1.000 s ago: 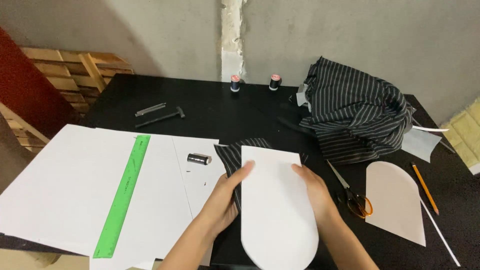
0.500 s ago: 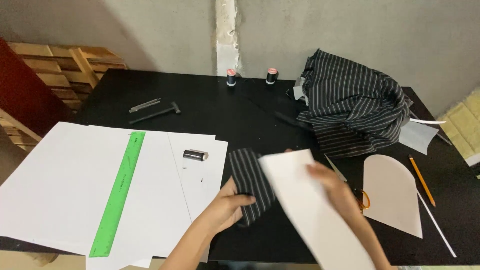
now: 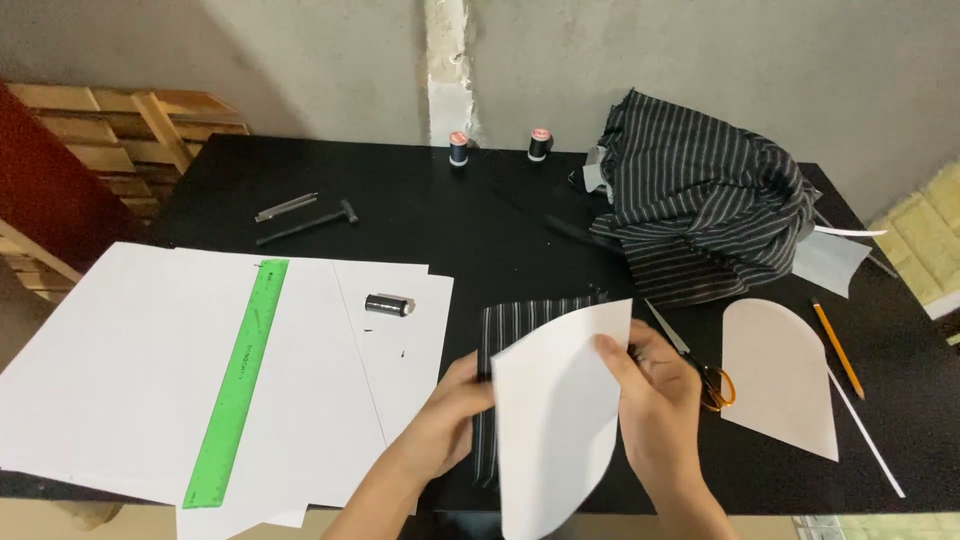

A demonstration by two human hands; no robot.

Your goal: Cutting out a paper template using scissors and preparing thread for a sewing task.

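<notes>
My right hand [image 3: 660, 400] grips the upper right edge of a white paper pattern piece [image 3: 555, 420] with a rounded end, lifted and tilted over the table. Under it lies a small cut piece of black pinstriped fabric [image 3: 520, 325], partly hidden by the paper. My left hand [image 3: 455, 415] grips the left edge of the paper where it meets that fabric piece. Orange-handled scissors [image 3: 700, 365] lie just to the right of my right hand.
Large white sheets [image 3: 130, 370] with a green ruler [image 3: 240, 375] and a small black cylinder [image 3: 387, 304] cover the left. A striped fabric heap [image 3: 700, 210], two thread spools [image 3: 458, 148], a hammer [image 3: 305, 222], a second pattern piece [image 3: 780, 375] and a pencil [image 3: 837, 347] lie on the black table [image 3: 440, 230].
The paper pattern lay flat over the fabric piece, was lifted off to the right, and now is held tilted over it again. My left hand moved to its left edge.
</notes>
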